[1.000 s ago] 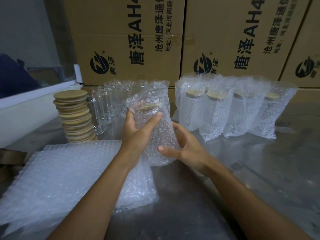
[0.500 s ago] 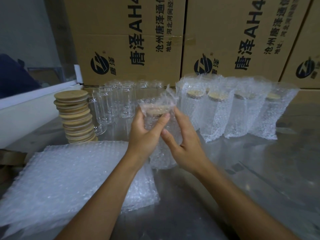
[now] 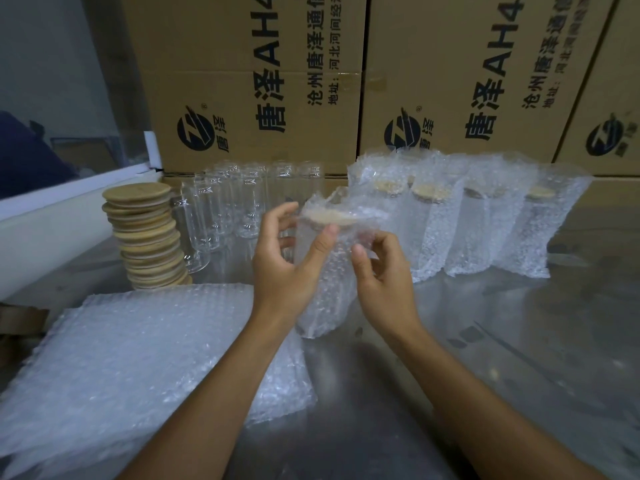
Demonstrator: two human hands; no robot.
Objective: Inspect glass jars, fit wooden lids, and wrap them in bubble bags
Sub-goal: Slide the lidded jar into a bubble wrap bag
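Note:
A lidded glass jar inside a bubble bag (image 3: 325, 282) stands upright on the metal table, its wooden lid showing through the top. My left hand (image 3: 284, 265) holds it from the left, thumb pressed on the bag near the lid. On the right, my right hand (image 3: 381, 275) pinches the loose top of the bag. Several bare glass jars (image 3: 239, 206) stand behind. A stack of wooden lids (image 3: 149, 237) is at the left. A pile of flat bubble bags (image 3: 138, 358) lies at the front left.
Several wrapped jars (image 3: 485, 220) stand in a row at the back right. Cardboard boxes (image 3: 263, 81) wall off the back. A white ledge (image 3: 52, 216) runs along the left. Bare metal table (image 3: 519, 358) shows at the right and front.
The wrapped jar went from tilted in the air to standing upright on the table. My right hand rose from the bag's lower side to its top edge.

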